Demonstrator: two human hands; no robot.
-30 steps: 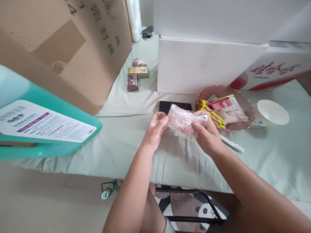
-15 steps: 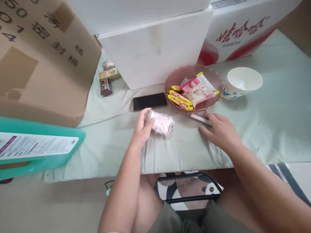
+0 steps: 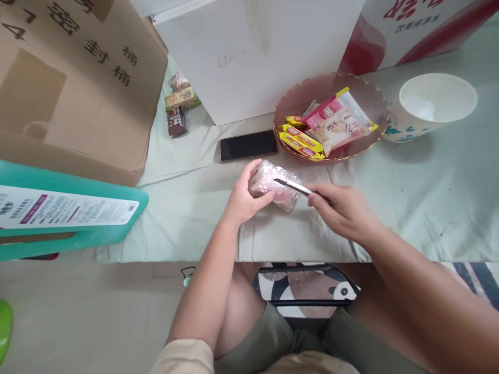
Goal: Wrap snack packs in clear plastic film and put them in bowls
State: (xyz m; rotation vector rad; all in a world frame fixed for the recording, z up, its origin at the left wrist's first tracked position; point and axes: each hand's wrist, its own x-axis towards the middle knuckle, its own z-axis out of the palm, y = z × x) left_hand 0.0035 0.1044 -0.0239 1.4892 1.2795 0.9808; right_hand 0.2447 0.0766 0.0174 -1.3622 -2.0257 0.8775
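Note:
My left hand (image 3: 247, 195) grips the left end of a small pinkish package wrapped in clear bubble wrap (image 3: 286, 200), thumb on the near side and fingers on the far side. The package rests on the pale green cloth. In my right hand (image 3: 341, 208) is a slim utility knife (image 3: 294, 187), its dark blade tip pointing left over the top of the package. Whether the blade touches the wrap I cannot tell. Just beyond the package lies a black phone (image 3: 248, 145).
A pink ribbed bowl (image 3: 286, 104) with several wrapped snacks stands behind, beside a white paper cup (image 3: 413, 117). More snacks (image 3: 181, 98) lie between a cardboard box (image 3: 89, 114) and a white box (image 3: 249, 67). A teal container (image 3: 128, 208) sits at the left edge.
My right hand has picked up the knife from the cloth near the bowl and brought it left over the package. My left hand keeps its hold. The view has shifted.

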